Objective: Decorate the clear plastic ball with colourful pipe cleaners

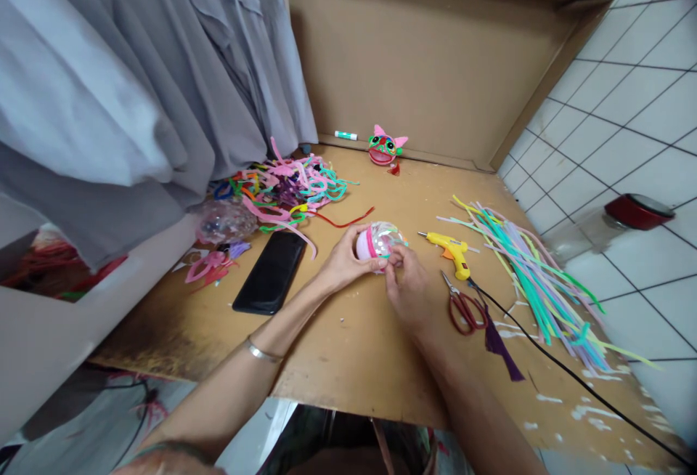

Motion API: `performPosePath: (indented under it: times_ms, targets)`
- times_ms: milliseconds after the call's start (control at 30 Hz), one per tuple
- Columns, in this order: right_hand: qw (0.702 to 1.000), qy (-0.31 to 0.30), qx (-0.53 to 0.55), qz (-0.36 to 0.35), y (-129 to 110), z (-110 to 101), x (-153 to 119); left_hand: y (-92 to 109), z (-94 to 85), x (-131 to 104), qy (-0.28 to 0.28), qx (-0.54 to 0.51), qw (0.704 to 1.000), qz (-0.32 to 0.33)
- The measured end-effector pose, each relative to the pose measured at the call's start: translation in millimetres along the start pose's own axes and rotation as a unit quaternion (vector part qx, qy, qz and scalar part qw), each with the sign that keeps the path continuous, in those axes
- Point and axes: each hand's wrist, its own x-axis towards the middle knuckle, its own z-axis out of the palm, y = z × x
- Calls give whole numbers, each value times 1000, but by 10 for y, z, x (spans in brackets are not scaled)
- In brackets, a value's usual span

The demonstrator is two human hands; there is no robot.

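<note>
My left hand is closed around a small round craft piece, a clear, shiny dome with a bright pink band and a pale lilac base. The piece is held just above the table, tilted so that its dome faces right. My right hand has its fingertips pinched together against the near right side of the dome. Whatever lies between those fingertips is too small to make out. To the right of my right hand lie a yellow glue gun and red-handled scissors.
Colourful pipe cleaners pile up at the back left, others lie spread at right. A black phone lies left. A pink-eared lion-head figure and glue stick sit by the cardboard wall. The glue gun's cord crosses the right.
</note>
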Motion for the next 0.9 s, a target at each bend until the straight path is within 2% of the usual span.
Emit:
performPosePath:
  times_ms: [200,367,433,500,567,667,767,900]
  targets:
    - [1000,-22,-3,-16,-36,-18,24,-38,6,26,10,-20,1000,-5]
    - [999,-22,39,-5,-50,8,9,-22,-23,50,27,25,999,-4]
    - [997,-3,75,29,-47,-1,14,-31,-36,63,33,33,999,-8]
    - [989,35,115,92,-34,-30,39,-51,-58,78,34,38,999,-14]
    - [970,83,163,161,-4,-66,78,-73,-97,94,34,53,998,-20]
    - [930,119,246,245,77,-84,134,-93,-178,123,24,70,997,-30]
    - [901,113,288,304,189,-39,155,-92,-254,152,0,51,998,-37]
    - [879,103,324,334,313,42,145,-87,-311,177,-43,36,998,-28]
